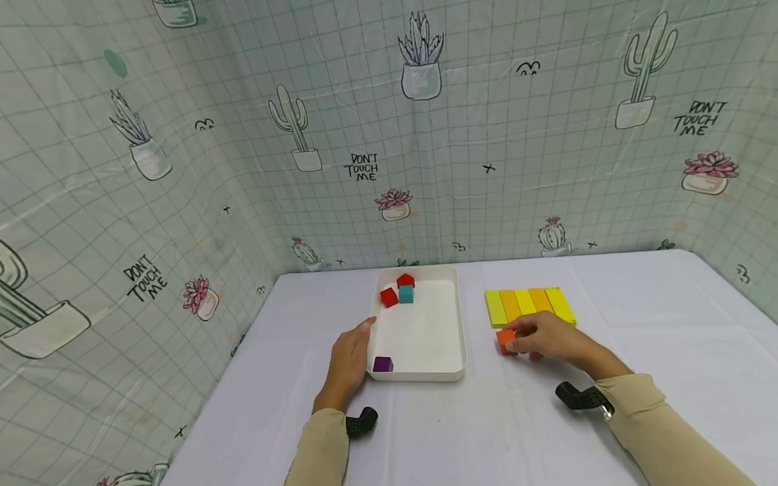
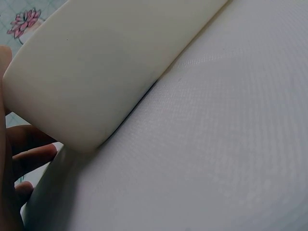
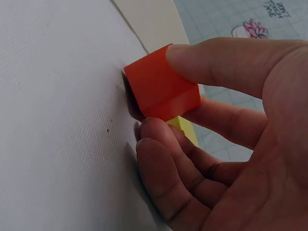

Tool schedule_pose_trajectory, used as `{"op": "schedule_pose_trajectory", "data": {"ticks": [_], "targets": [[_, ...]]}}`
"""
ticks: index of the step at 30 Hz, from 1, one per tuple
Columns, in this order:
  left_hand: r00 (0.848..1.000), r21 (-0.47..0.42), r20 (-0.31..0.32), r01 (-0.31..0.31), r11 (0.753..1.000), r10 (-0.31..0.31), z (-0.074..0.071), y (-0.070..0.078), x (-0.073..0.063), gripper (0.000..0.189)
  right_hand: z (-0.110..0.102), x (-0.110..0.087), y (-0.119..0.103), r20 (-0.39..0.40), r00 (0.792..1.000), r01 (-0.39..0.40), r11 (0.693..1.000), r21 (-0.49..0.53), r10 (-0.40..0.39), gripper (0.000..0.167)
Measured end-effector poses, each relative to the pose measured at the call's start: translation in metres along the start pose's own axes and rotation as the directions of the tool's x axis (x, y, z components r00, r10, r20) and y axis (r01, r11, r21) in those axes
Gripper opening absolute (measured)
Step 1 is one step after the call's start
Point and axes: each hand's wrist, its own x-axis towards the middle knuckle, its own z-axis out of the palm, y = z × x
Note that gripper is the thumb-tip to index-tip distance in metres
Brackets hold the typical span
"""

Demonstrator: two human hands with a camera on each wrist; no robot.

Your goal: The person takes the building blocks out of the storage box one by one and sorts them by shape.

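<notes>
My right hand (image 1: 547,335) pinches an orange block (image 3: 161,84) between thumb and fingers, just right of a white tray (image 1: 425,341). The block is tilted close to the tabletop; in the right wrist view its lower edge is near the cloth. My left hand (image 1: 348,361) rests along the tray's left wall, its fingers touching the outside near the front corner. Inside the tray, a red cube (image 1: 389,297), a red pentagonal block (image 1: 405,279) and a teal cube (image 1: 406,294) lie together at the back. A purple block (image 1: 383,364) sits in the front left corner.
Several yellow and amber bars (image 1: 525,307) lie side by side right of the tray, just behind my right hand. A white cloth (image 1: 437,432) covers the table. Behind and to the left hangs a gridded sheet (image 1: 486,135) printed with cacti.
</notes>
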Motion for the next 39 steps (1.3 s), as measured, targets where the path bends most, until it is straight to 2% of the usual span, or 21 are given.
{"op": "schedule_pose_trajectory", "data": {"ticks": [6,11,17,22,28,34,39], "targets": [[1.0,0.0,-0.001,0.006,1.0,-0.006,-0.001,0.0,0.0,0.055,0.001,0.0,-0.001,0.011,1.0,0.004,1.0,-0.029,-0.003,0.048],[1.0,0.001,-0.002,-0.002,1.0,0.002,-0.003,0.0,0.001,0.054,-0.005,-0.002,-0.001,0.033,0.999,0.029,1.0,0.001,-0.029,0.047],[1.0,0.006,-0.001,-0.009,1.0,0.009,-0.006,-0.001,0.004,0.055,-0.015,-0.002,-0.008,-0.035,0.996,0.079,0.996,0.036,-0.078,0.044],[1.0,-0.015,0.005,0.003,1.0,-0.003,-0.008,-0.002,0.005,0.056,-0.008,0.007,-0.021,-0.048,0.992,0.124,0.983,0.133,-0.118,0.043],[1.0,-0.03,0.004,0.008,1.0,-0.008,-0.006,-0.005,0.002,0.056,0.013,0.031,-0.045,0.055,0.985,0.15,0.965,0.216,-0.165,0.046],[1.0,-0.028,-0.01,-0.005,1.0,0.005,-0.002,-0.005,-0.001,0.054,0.031,0.055,-0.073,0.197,0.959,0.155,0.96,0.231,-0.202,0.045],[1.0,-0.036,0.002,0.0,0.999,0.0,-0.002,-0.001,0.0,0.054,0.037,0.071,-0.093,0.268,0.943,0.135,0.963,0.232,-0.197,0.047]]}}
